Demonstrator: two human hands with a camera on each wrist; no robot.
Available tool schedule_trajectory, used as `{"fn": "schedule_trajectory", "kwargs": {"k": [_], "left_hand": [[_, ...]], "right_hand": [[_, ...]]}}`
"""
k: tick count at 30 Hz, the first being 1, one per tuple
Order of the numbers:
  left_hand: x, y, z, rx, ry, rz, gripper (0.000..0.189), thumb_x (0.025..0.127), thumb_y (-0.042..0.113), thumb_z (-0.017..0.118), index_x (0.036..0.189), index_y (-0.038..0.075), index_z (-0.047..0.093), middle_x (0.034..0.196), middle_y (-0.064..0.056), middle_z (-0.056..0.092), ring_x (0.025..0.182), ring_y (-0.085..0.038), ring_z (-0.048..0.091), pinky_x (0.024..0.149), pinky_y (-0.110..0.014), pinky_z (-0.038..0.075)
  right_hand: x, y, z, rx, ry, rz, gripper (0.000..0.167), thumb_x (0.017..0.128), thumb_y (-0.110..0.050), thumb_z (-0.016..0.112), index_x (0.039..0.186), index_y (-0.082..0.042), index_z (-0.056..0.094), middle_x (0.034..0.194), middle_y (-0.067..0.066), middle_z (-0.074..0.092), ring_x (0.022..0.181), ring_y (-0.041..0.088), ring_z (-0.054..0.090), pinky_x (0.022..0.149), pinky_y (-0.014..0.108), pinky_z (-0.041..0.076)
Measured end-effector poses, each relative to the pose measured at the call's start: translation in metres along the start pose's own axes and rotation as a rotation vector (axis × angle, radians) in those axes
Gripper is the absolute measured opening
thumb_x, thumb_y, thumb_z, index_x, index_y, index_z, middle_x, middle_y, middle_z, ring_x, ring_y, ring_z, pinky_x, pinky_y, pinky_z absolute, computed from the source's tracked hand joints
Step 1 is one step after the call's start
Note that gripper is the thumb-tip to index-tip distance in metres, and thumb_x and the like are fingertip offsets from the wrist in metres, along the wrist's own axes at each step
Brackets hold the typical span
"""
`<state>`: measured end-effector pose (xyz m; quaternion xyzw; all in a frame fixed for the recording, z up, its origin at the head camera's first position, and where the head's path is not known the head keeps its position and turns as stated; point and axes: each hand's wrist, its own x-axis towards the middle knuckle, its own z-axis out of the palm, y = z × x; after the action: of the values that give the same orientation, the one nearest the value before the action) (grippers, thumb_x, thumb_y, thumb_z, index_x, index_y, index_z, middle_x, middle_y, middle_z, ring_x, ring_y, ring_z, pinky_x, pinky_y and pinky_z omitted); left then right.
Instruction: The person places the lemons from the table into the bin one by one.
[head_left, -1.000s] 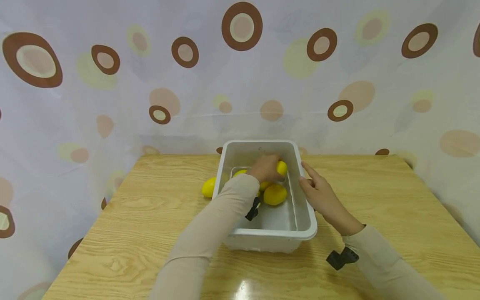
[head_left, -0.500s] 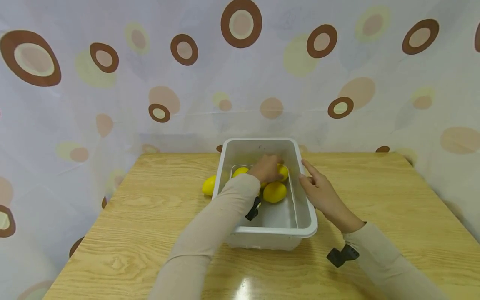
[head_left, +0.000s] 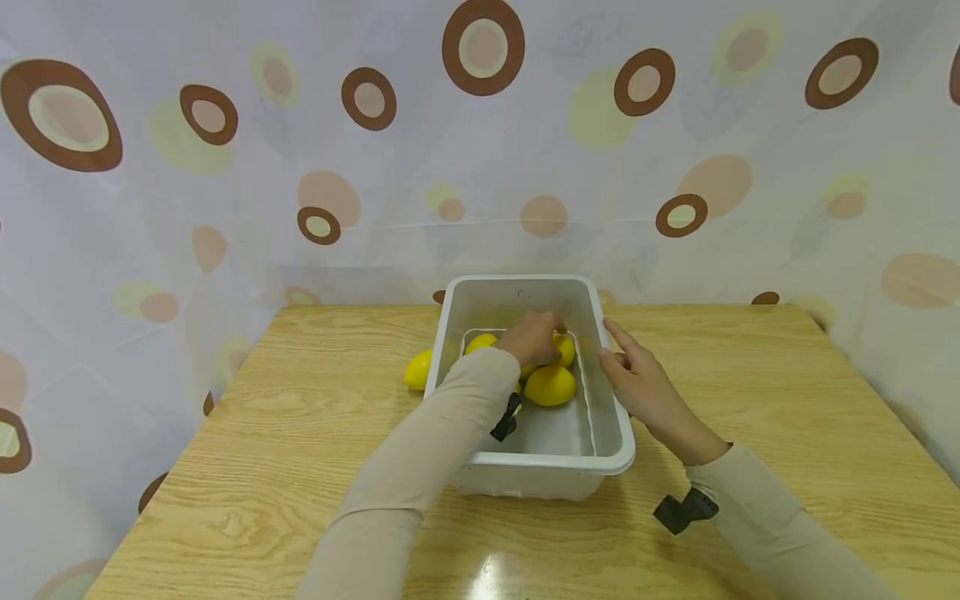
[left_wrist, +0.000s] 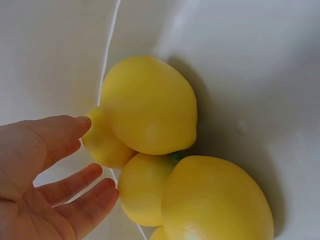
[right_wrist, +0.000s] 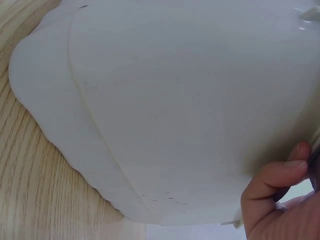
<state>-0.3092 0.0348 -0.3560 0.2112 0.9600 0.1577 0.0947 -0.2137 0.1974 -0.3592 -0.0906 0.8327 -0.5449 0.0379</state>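
Observation:
A white plastic bin (head_left: pixel 551 462) stands on the table with several yellow lemons (head_left: pixel 551 386) inside. My left hand (head_left: pixel 531 336) is down in the bin. Up close in the left wrist view, its fingers are spread and loosely bent beside the heaped lemons (left_wrist: pixel 150 105), gripping none; whether a fingertip touches one, I cannot tell. My right hand (head_left: pixel 637 387) holds the bin's right rim, thumb on top and index finger extended along it. From below, in the right wrist view, curled fingers (right_wrist: pixel 272 182) show under the rim. My left forearm hides part of the bin's inside.
Another lemon (head_left: pixel 418 371) lies on the wooden table (head_left: pixel 262 450), against the bin's left side. Behind the table hangs a patterned curtain (head_left: pixel 480 167). Each wrist wears a small black camera (head_left: pixel 686 511).
My left hand has set a lemon down at the bin's right side and loosened its fingers from it. The front lemon has turned slightly. My right hand stays on the rim.

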Motion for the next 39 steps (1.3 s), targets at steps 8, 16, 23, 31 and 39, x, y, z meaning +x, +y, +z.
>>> {"fn": "schedule_trajectory", "kwargs": {"k": [8,16,23,31,39], "left_hand": [[-0.001,0.000,-0.001,-0.015,-0.012,0.001,0.044,0.088,0.019,0.069,0.131,0.014,0.060,0.133,-0.003,0.059,0.121,-0.022,0.054,0.104,-0.035,0.041],[-0.003,0.004,-0.007,-0.021,0.004,0.012,0.047,0.088,0.024,0.068,0.133,0.016,0.057,0.134,-0.002,0.057,0.122,-0.021,0.053,0.102,-0.037,0.042],[-0.006,0.013,-0.018,0.003,-0.026,0.036,0.051,0.089,0.030,0.067,0.135,0.013,0.054,0.137,-0.004,0.054,0.125,-0.023,0.050,0.104,-0.036,0.040],[-0.016,0.024,-0.042,0.000,-0.055,0.081,0.052,0.092,0.031,0.064,0.138,0.012,0.051,0.141,-0.004,0.051,0.128,-0.022,0.048,0.106,-0.035,0.038],[-0.031,0.029,-0.077,0.054,0.040,0.093,0.052,0.091,0.031,0.064,0.138,0.015,0.051,0.142,-0.002,0.050,0.127,-0.023,0.049,0.104,-0.038,0.041]], "right_hand": [[-0.001,0.000,0.000,0.003,0.000,-0.001,0.061,0.103,-0.025,0.037,0.155,-0.009,0.009,0.089,0.018,0.060,0.069,0.024,0.059,0.056,0.036,0.054],[-0.002,-0.001,0.001,0.010,-0.006,0.007,0.060,0.103,-0.024,0.038,0.155,-0.010,0.009,0.077,0.008,0.054,0.056,0.014,0.050,0.049,0.029,0.048],[-0.002,0.000,0.001,0.013,0.002,-0.010,0.060,0.103,-0.023,0.038,0.154,-0.008,0.010,0.078,0.008,0.057,0.056,0.015,0.053,0.050,0.031,0.050],[-0.003,0.000,0.001,0.020,-0.007,0.005,0.061,0.104,-0.026,0.037,0.155,-0.012,0.008,0.072,0.005,0.049,0.045,0.010,0.044,0.044,0.028,0.046],[-0.002,0.000,0.001,0.011,-0.001,-0.005,0.060,0.104,-0.025,0.037,0.155,-0.010,0.008,0.084,0.015,0.058,0.050,0.016,0.052,0.045,0.030,0.048]]}}
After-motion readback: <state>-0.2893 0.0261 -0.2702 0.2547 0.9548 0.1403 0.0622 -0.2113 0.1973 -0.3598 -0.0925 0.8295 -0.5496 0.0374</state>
